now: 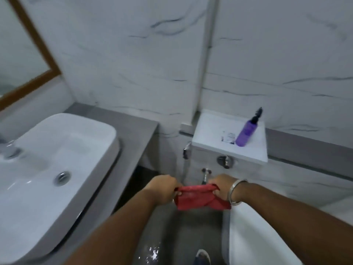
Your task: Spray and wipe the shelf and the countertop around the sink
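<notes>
A red cloth (198, 197) is stretched between my two hands in front of me, above the floor. My left hand (164, 187) grips its left end and my right hand (223, 188), with a metal bangle on the wrist, grips its right end. A purple spray bottle (246, 131) with a black nozzle stands on the white shelf-like top (214, 134) over the flush button. The white sink (57, 159) sits on the grey countertop (131, 127) at the left.
A wood-framed mirror (24, 54) hangs at the upper left. A tap (7, 148) shows at the sink's left edge. A hand shower and valve (205, 175) are on the wall ahead. The toilet (257, 236) is at the lower right. The floor is wet.
</notes>
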